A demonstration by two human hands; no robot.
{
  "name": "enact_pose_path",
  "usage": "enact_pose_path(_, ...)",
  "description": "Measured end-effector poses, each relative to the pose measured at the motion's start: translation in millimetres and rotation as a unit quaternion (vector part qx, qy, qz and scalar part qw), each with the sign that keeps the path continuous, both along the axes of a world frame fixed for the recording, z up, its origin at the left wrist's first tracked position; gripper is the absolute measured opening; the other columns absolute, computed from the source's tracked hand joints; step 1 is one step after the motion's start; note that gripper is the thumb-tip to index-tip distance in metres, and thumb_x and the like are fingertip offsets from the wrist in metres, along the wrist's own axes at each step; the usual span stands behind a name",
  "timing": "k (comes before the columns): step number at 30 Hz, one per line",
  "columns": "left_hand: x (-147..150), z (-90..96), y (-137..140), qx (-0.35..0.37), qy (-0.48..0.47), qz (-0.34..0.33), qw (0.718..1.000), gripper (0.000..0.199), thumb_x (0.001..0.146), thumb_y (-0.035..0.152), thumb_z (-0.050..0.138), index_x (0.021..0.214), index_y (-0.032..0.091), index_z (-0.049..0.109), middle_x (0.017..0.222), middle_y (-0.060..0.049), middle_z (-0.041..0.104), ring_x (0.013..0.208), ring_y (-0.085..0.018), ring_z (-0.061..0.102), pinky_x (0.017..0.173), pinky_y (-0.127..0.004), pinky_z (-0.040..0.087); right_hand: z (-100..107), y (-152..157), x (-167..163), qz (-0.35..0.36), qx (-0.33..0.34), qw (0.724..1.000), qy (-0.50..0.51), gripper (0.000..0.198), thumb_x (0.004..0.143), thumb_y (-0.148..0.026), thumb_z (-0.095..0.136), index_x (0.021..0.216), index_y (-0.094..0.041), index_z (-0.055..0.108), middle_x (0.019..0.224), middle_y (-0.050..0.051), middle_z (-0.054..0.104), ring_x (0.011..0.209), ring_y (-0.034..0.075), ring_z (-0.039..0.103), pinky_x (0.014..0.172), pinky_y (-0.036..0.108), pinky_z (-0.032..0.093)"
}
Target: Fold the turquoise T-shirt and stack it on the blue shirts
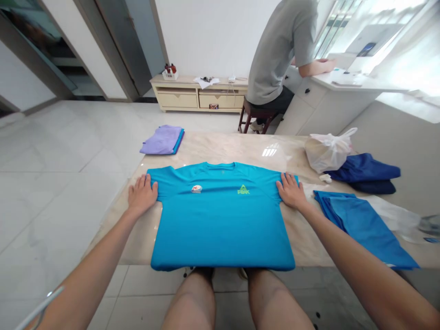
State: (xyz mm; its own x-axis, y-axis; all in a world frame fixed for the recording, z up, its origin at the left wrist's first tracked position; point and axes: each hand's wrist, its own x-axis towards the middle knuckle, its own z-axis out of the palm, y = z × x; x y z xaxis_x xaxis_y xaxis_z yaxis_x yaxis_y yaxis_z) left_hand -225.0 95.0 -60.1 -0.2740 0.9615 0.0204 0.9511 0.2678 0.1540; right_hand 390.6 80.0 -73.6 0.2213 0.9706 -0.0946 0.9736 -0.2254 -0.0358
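A bright blue T-shirt [220, 224] lies spread front side up on the table, its collar toward the far edge. Two chest logos show on it, and its lower part reaches the table's near edge. My left hand [142, 195] rests flat on the end of the sleeve at the left, fingers stretched out. Over the other sleeve end, my right hand [289, 190] lies flat with its fingers apart. Neither hand grips the cloth.
Folded purple and blue clothes [162, 140] sit at the table's far left corner. On the right are a white plastic bag [328, 151], dark blue garments [366, 172] and a folded blue garment [367, 224]. Beyond the table [220, 144], a person [275, 55] sits on a stool at a white desk.
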Motion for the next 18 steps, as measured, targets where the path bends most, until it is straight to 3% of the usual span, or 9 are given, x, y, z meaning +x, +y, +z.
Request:
enact_pose_path(3,24,14.6,-17,0.025,0.045,-0.036,0.998,0.074,0.109,0.036,0.03,0.17,-0.004,0.044,0.18,-0.032,0.037,0.172,-0.047,0.028,0.136,-0.077,0.019,16,-12,-33,0.007,0.04,0.998,-0.038,0.072,0.117,-0.041,0.023,0.174,-0.002,0.042,0.182,0.028,0.035,0.173,0.041,0.028,0.136,0.071,0.024)
enact_pose_path(6,61,10.4,-43,0.062,0.033,-0.21,0.975,0.073,0.111,0.04,0.032,0.177,0.01,0.04,0.185,-0.018,0.034,0.175,-0.036,0.027,0.143,-0.063,0.016,14,-37,-73,0.123,0.119,0.985,-0.035,0.069,0.118,-0.041,0.024,0.176,-0.008,0.041,0.187,0.021,0.028,0.176,0.034,0.02,0.14,0.061,0.019)
enact_pose_path(7,73,5.2,-51,0.055,0.018,-0.233,0.971,0.073,0.112,0.044,0.033,0.178,0.013,0.039,0.185,-0.016,0.035,0.174,-0.034,0.028,0.143,-0.06,0.018,9,-46,-85,0.142,0.12,0.982,-0.019,0.069,0.118,-0.043,0.025,0.177,-0.01,0.039,0.188,0.018,0.027,0.176,0.032,0.019,0.141,0.058,0.019)
enact_pose_path(12,96,-14.7,-85,0.037,-0.002,-0.146,0.989,0.078,0.112,0.052,0.035,0.175,0.008,0.043,0.184,-0.021,0.034,0.173,-0.045,0.028,0.138,-0.065,0.027,-6,-85,-111,0.058,0.04,0.997,0.031,0.074,0.118,-0.048,0.027,0.18,-0.009,0.032,0.188,0.018,0.024,0.176,0.035,0.021,0.14,0.063,0.02)
enact_pose_path(15,89,-3.8,-97,0.015,0.022,-0.152,0.988,0.078,0.111,0.055,0.039,0.172,0.008,0.049,0.181,-0.024,0.04,0.168,-0.05,0.035,0.133,-0.067,0.036,7,-95,-105,0.06,0.012,0.998,0.026,0.075,0.118,-0.051,0.032,0.179,-0.008,0.035,0.187,0.02,0.025,0.174,0.038,0.024,0.138,0.063,0.025)
enact_pose_path(18,83,16.0,-96,-0.032,0.036,-0.165,0.985,0.079,0.11,0.063,0.036,0.159,0.008,0.064,0.166,-0.029,0.059,0.153,-0.051,0.055,0.122,-0.068,0.047,26,-90,-94,0.072,-0.006,0.997,0.01,0.067,0.116,-0.051,0.038,0.166,-0.01,0.057,0.175,0.025,0.049,0.162,0.044,0.047,0.129,0.066,0.039)
